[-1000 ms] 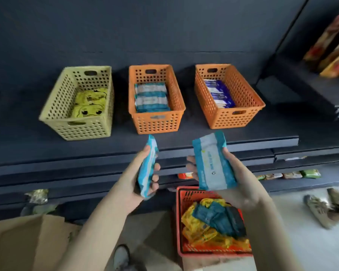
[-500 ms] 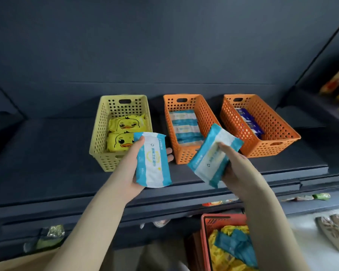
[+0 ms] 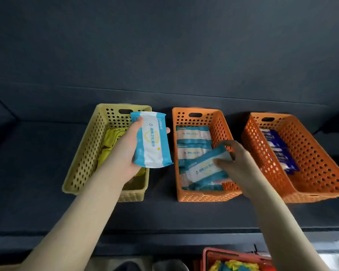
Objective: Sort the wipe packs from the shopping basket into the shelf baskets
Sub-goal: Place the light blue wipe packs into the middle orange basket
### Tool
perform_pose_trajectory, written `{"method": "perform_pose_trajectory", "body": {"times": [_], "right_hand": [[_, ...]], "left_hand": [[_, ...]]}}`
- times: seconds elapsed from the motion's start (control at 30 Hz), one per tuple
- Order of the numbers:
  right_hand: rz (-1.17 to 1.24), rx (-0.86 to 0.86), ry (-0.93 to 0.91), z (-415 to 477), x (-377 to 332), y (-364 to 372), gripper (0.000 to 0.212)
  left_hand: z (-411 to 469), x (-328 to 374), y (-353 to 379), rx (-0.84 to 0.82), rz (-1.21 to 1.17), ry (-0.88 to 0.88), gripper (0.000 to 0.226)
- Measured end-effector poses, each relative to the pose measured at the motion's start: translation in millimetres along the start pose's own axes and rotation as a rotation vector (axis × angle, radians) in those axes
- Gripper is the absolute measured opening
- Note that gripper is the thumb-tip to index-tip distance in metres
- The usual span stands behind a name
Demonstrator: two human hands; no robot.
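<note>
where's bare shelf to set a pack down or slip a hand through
Bare shelf lies left of the yellow basket and in front of all three baskets. A gap runs between it and the middle orange basket. Crowded: that basket, full of packs, right hand inside.

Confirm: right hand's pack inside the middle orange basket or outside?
Inside. The pack lies tilted on the stacked packs in the middle orange basket; the right hand grips its end.

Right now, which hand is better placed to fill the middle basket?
Right hand: its tilted pack sits inside the middle basket; the left hand holds the upright pack by the yellow basket.
</note>
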State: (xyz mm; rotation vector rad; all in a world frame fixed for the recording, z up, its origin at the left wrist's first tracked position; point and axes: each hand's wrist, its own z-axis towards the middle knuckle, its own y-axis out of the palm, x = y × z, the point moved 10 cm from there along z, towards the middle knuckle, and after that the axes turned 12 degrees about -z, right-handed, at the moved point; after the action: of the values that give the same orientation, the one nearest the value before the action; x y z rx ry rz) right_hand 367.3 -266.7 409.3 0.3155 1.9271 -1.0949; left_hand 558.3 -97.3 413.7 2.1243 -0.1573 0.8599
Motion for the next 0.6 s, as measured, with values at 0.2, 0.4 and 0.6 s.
{"method": "perform_pose_trajectory", "body": {"times": [0.2,0.4,0.6], "right_hand": [[-0.358,-0.249,0.024,17.1,25.5,41.8,0.042],[-0.716,-0.317,0.047,21.1,30.1,56.1,0.033],[-0.908,-0.239,-0.014,18.6,12.9,56.9,0.05]], "left_hand": [[32.0,-4.3,3.6,0.03,-0.018,-0.019,0.045],[52.6,-4.3,9.8,0.084,-0.009,-0.068,0.038],[59.3,-3.6,14.7,0.088,0.035,-0.086,0.022]]}}
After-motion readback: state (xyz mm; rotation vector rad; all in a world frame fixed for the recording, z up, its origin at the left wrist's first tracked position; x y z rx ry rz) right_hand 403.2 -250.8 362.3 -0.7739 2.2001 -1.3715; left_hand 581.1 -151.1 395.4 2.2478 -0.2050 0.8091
